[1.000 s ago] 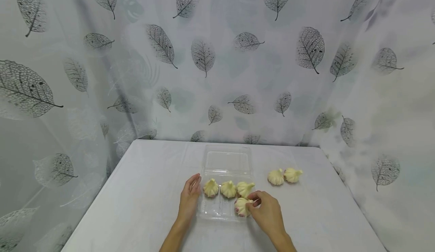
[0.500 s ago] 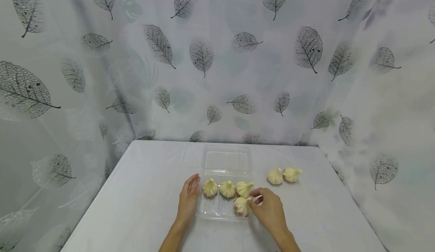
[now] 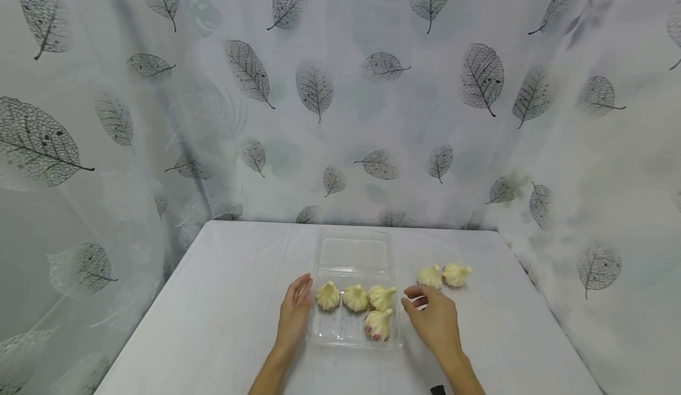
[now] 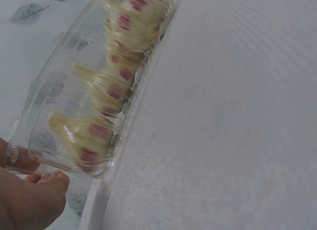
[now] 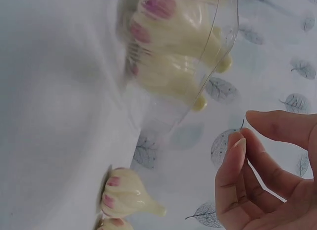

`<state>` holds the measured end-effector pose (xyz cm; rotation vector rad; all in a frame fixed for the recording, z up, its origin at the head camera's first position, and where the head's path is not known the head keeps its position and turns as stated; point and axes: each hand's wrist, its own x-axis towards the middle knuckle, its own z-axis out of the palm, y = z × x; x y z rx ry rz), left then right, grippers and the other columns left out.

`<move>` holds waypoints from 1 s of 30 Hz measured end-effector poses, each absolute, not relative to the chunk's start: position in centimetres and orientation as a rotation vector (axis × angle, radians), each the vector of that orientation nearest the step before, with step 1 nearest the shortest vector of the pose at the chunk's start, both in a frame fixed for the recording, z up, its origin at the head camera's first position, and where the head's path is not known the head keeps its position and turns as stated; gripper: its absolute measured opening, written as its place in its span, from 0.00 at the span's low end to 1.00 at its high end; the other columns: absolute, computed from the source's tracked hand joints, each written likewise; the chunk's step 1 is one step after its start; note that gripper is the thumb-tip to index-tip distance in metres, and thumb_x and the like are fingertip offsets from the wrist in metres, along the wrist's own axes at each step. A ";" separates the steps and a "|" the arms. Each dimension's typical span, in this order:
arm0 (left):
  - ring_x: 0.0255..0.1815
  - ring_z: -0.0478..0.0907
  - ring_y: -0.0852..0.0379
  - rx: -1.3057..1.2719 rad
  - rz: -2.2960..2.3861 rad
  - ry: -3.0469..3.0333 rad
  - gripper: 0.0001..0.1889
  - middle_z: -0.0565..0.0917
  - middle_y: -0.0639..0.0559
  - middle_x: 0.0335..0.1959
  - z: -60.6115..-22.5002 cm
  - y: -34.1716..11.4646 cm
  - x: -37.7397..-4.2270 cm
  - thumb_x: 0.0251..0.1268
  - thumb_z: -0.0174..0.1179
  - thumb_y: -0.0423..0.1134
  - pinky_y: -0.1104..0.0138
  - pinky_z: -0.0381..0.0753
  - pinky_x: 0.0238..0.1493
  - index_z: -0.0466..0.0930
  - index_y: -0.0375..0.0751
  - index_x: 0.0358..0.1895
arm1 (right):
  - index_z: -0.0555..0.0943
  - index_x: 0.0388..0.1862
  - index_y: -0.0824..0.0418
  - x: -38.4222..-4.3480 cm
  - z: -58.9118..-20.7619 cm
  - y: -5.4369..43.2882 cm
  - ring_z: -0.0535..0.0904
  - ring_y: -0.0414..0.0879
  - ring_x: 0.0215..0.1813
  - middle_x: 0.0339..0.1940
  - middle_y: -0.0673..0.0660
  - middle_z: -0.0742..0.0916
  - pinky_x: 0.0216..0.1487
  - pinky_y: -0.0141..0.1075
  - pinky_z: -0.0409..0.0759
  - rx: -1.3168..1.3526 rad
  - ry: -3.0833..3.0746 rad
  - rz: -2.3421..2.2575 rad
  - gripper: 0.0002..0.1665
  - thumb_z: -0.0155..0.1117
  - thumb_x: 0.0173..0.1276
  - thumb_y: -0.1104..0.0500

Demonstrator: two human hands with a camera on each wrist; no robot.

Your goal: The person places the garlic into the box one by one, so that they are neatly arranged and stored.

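A clear plastic clamshell container [image 3: 340,337] lies with its lid [image 3: 354,253] folded back on the white table. Three pale garlic bulbs [image 3: 354,298] stand in a row across its back half, and a single garlic bulb [image 3: 378,324] with purple patches sits at front right, stem pointing up and back. My left hand [image 3: 294,312] rests along the container's left side, fingers extended; in the left wrist view its thumb and fingers are right at the clear end wall. To the right of the container, my right hand [image 3: 433,319] holds nothing, its fingers loosely bent and a gap between thumb and index finger.
Two more garlic bulbs [image 3: 443,275] lie side by side on the table, right of the container and beyond the right hand. A leaf-printed curtain [image 3: 340,117] hangs behind and around the white table [image 3: 229,300]. A small dark piece [image 3: 438,389] shows beside the right wrist.
My right hand has let go of the front-right garlic bulb and moved right, away from the container. That bulb now stays in the container. My left hand has not moved.
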<state>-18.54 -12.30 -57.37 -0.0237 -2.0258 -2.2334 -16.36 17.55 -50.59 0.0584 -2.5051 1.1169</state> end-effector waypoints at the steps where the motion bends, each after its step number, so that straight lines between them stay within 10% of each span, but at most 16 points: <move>1: 0.83 0.58 0.43 -0.021 -2.234 -2.026 0.27 0.61 0.39 0.82 -57.4 -12.3 -18.5 0.79 0.46 0.25 0.67 0.65 0.76 0.60 0.36 0.78 | 0.89 0.38 0.60 -16.5 -50.6 17.9 0.85 0.40 0.32 0.33 0.50 0.91 0.31 0.28 0.85 0.064 -2.483 1.114 0.09 0.80 0.58 0.67; 18: 0.83 0.57 0.41 -0.041 -2.234 -2.017 0.28 0.61 0.38 0.82 -57.5 -12.4 -18.5 0.78 0.46 0.23 0.69 0.66 0.75 0.60 0.35 0.78 | 0.90 0.40 0.65 -19.0 -50.1 23.0 0.88 0.54 0.34 0.34 0.59 0.91 0.31 0.13 0.73 -0.042 -2.244 0.982 0.08 0.76 0.61 0.68; 30: 0.83 0.57 0.42 -0.040 -2.262 -2.000 0.28 0.60 0.39 0.82 -57.4 -12.4 -18.5 0.78 0.45 0.23 0.65 0.63 0.78 0.59 0.35 0.79 | 0.88 0.46 0.70 -21.7 -51.8 26.3 0.81 0.65 0.47 0.47 0.73 0.86 0.45 0.54 0.75 -0.231 -2.182 1.008 0.13 0.73 0.61 0.69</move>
